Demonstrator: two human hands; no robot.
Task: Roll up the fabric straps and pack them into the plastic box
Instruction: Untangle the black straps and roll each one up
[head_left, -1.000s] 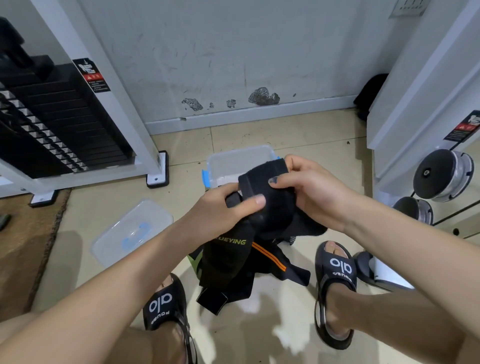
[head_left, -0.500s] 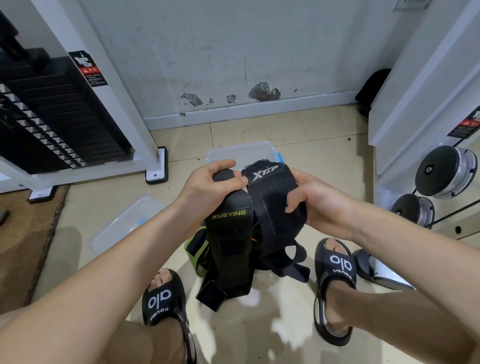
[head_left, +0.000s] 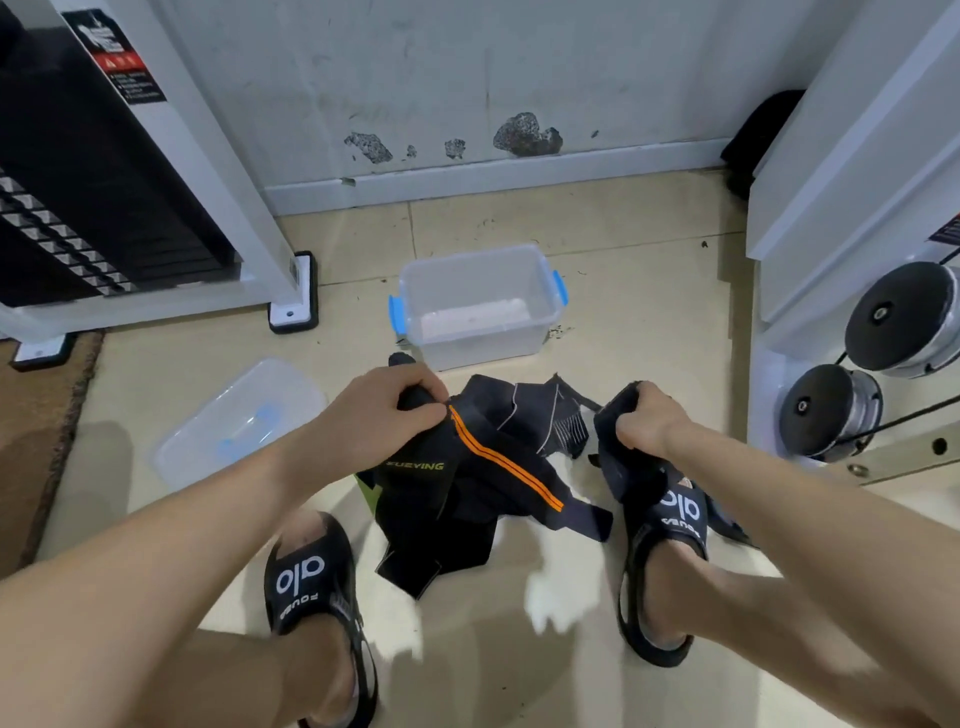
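Hands on black straps

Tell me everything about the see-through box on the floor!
The plastic box is clear and rectangular, with a blue clip at each end. It stands upright and open on the tiled floor near the wall, with no straps inside. Its lid lies apart, to its left. No hand touches it.

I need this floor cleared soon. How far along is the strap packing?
Done: the plastic box is open, its lid off on the floor. In hand: the left hand grips the orange-striped strap; the right hand grips another black strap. Left: nothing looks rolled, and no strap is in the box.
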